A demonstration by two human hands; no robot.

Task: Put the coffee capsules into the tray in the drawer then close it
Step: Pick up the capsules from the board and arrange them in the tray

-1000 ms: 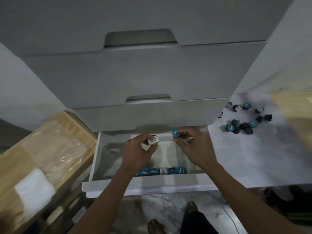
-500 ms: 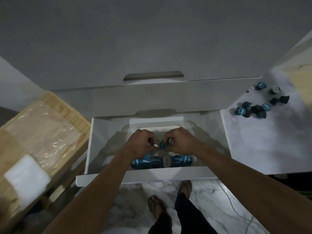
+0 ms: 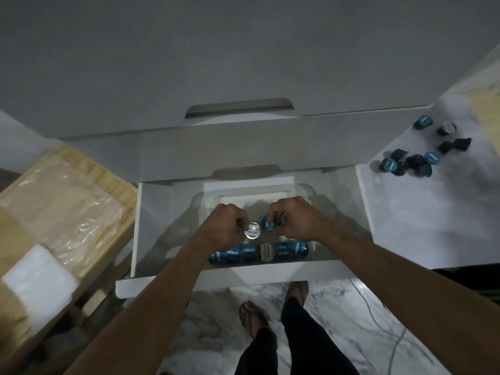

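Coffee capsules [image 3: 270, 251] — light, rigid, smooth, we judge — pinched at the rim: white-lidded capsule [image 3: 252, 230] in left hand [image 3: 226, 226], blue capsule [image 3: 267, 224] in right hand [image 3: 296, 218].

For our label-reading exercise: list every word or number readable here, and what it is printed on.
"excelso": white capsule lid in the left hand, upside down.
"excelso": blue capsules in the tray row.
Cream capsule: print too blurred.
Loose capsules on the counter: print too small.
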